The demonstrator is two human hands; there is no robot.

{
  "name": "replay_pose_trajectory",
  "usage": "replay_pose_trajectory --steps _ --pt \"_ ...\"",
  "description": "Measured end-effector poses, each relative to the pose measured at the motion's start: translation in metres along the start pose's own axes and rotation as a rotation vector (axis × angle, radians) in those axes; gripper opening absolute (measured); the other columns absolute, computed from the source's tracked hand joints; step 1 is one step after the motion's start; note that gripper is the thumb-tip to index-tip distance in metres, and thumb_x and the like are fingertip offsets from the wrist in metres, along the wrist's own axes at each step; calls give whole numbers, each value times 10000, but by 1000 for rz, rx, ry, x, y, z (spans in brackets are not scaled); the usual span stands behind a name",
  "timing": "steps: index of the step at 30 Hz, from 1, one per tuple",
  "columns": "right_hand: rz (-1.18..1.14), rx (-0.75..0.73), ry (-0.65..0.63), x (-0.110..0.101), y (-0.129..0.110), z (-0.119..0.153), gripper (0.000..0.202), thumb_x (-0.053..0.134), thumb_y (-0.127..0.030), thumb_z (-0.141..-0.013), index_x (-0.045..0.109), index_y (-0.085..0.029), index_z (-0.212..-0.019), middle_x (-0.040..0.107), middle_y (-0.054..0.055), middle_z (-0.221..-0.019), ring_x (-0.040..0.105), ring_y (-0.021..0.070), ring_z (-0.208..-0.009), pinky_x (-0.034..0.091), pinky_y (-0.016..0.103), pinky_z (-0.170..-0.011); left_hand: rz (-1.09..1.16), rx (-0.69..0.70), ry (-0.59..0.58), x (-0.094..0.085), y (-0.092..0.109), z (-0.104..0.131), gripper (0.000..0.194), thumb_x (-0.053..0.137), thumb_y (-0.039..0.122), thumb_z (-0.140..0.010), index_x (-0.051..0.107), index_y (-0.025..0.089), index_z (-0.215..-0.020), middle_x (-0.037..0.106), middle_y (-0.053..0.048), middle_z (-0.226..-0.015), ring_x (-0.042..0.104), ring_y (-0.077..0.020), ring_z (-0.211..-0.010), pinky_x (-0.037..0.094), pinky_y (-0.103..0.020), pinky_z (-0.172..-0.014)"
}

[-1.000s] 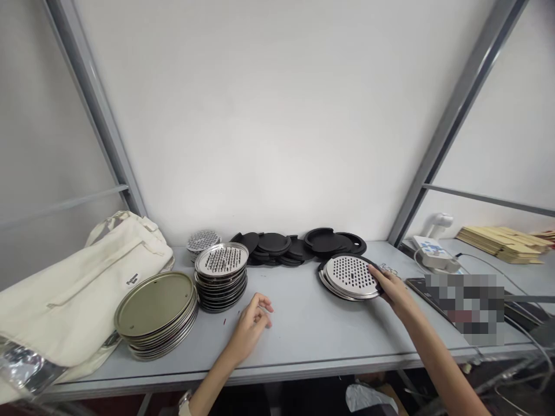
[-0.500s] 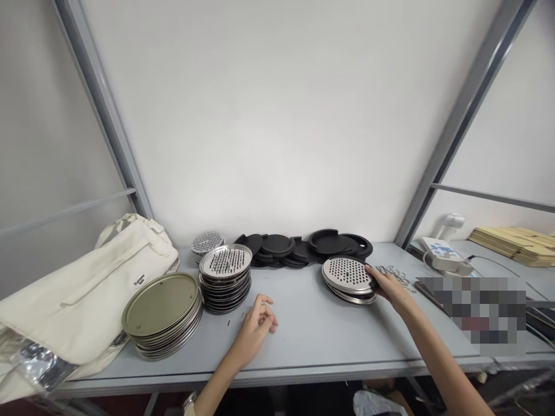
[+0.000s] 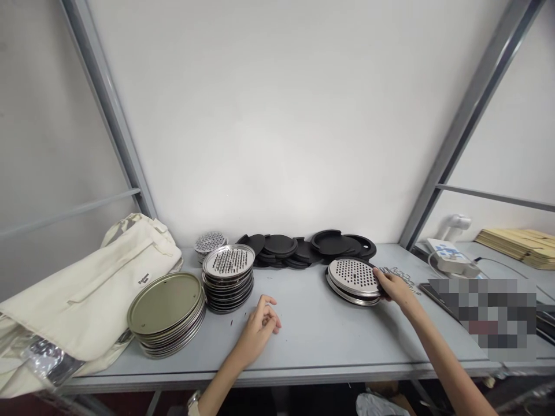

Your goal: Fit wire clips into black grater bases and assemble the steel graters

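Observation:
My right hand (image 3: 391,287) grips the right edge of a round perforated metal grater plate (image 3: 353,275), thumb on top and the other fingers mostly hidden. This plate lies on a small stack of round metal plates (image 3: 350,296) with dark edges between them. My left hand (image 3: 260,326) is over the table's front part, fingers loosely curled and apart, with nothing in it. Left of it stand a tall stack of grater plates (image 3: 229,262) with black rims and a stack of olive-green round plates (image 3: 166,304).
Black round holders (image 3: 277,245) overlap along the wall. Smaller perforated discs (image 3: 210,241) sit behind the tall stack. A cream bag (image 3: 91,297) lies at the left. Metal clips (image 3: 401,278), a white device (image 3: 451,257) and wooden boards (image 3: 515,245) lie at the right.
The view has shifted slightly, so everything appears a little further right. My right hand keeps its grip on the perforated plate. My left hand stays much the same.

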State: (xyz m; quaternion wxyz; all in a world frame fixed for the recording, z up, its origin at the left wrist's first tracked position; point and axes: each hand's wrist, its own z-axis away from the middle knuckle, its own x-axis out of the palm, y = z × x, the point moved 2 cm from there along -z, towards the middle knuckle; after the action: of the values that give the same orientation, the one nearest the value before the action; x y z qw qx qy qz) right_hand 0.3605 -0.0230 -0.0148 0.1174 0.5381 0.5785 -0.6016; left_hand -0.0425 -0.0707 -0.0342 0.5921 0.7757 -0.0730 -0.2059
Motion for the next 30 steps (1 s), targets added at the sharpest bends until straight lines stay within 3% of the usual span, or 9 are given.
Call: replay_pose_trajectory --steps 3,6,10,14,17,20,23,27,30 --pt "81 25 -121 -1 1 3 481 306 -499 -825 620 -143 -742 617 105 -528 614 251 -574 444 348 -618 -10 3 -14 1 0 0 165 410 220 -847 389 192 -1008 579 8 -722 554 -136 -658 420 -272 -671" --pt "212 -38 -60 -4 -2 10 469 318 -491 -835 612 -128 -885 670 140 -717 639 276 -718 435 349 -674 -16 4 -23 1 -1 0 158 413 213 -844 397 191 -999 578 9 -721 553 -135 -657 422 -268 -666" --pt "366 -22 14 -15 -16 29 454 309 -477 -864 586 -123 -923 669 168 -769 638 301 -749 430 358 -640 -17 3 -20 1 1 0 150 409 205 -844 407 189 -993 574 9 -724 550 -133 -661 423 -264 -667" --pt "409 -93 114 -34 -56 56 381 336 -458 -866 549 -158 -969 645 118 -662 622 290 -642 395 334 -543 -12 -5 -21 1 3 2 141 415 218 -845 431 184 -981 583 2 -726 551 -135 -661 420 -265 -671" --pt "204 -318 -12 -34 -101 77 290 337 -419 -876 526 -212 -951 602 25 -579 577 211 -531 356 273 -493 -10 -5 -24 1 3 2 132 418 203 -837 458 180 -961 588 1 -728 550 -133 -661 415 -260 -665" --pt "-1 -664 -206 -6 -150 93 262 313 -365 -897 525 -214 -927 543 -21 -531 522 155 -483 334 240 -498 -14 -13 -29 1 3 2 123 415 185 -830 491 174 -925 586 -3 -727 546 -131 -664 416 -251 -653" --pt "-133 -913 -359 43 -190 99 282 305 -306 -907 548 -207 -803 524 -24 -532 479 123 -470 302 217 -493 -15 -15 -36 1 5 2 115 420 186 -829 522 164 -876 582 -12 -713 545 -135 -670 425 -246 -650" --pt "-144 -1017 -264 107 -220 94 263 361 -252 -885 505 -186 -674 505 -16 -522 450 104 -471 266 218 -517 -49 -23 -16 1 8 2 118 424 182 -830 539 160 -841 575 -10 -694 551 -135 -648 425 -239 -639" --pt "-171 -1001 -265 131 -219 90 275 346 -240 -891 483 -186 -658 486 -23 -517 418 94 -455 252 214 -509 -121 -44 46 0 8 3 148 389 190 -853 533 172 -824 574 -12 -704 545 -131 -618 407 -230 -606"
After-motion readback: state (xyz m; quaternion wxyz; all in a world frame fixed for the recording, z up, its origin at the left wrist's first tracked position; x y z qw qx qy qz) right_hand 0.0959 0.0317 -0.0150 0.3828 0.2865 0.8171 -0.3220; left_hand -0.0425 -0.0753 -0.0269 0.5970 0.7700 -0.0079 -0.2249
